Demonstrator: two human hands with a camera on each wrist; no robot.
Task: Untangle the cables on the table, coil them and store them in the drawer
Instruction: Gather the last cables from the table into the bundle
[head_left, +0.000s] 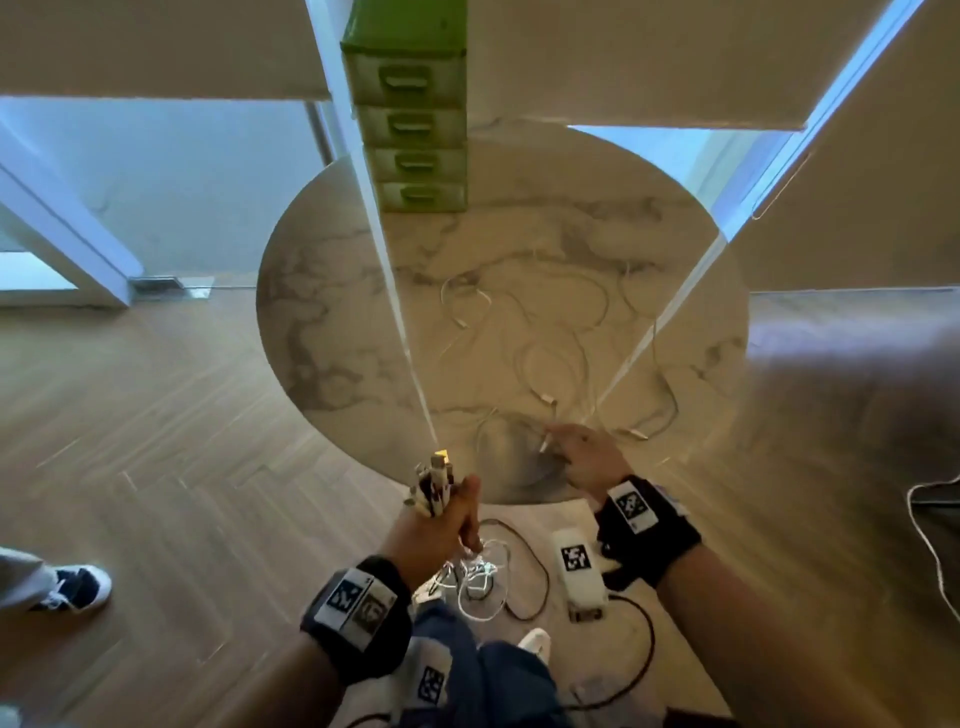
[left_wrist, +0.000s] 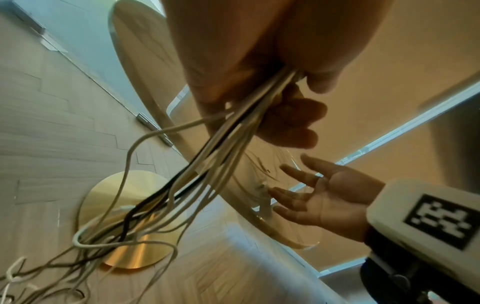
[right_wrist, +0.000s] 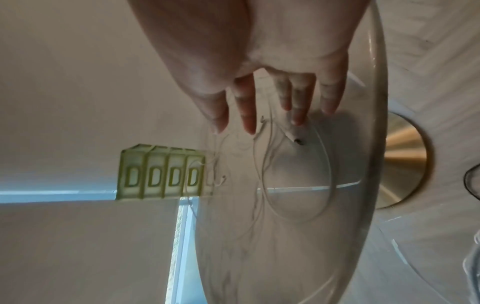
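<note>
My left hand (head_left: 447, 512) hangs just off the table's near edge, fist closed round a bundle of cables (head_left: 434, 486) whose plug ends stick up. In the left wrist view the bundle (left_wrist: 207, 164), white strands and one black, trails down to the floor. My right hand (head_left: 576, 452) is over the near edge of the round marble table (head_left: 337, 312), fingers straight and spread above a white cable plug (right_wrist: 292, 135). More white cables (head_left: 545, 332) lie tangled on the table. A green drawer unit (head_left: 415, 130) with closed drawers stands at the far edge.
Black and white cables (head_left: 498, 577) lie on the floor below my hands, beside a white device (head_left: 579, 569). The table's gold base (left_wrist: 122, 222) stands on the wood floor. Another person's shoe (head_left: 78, 587) is at the left.
</note>
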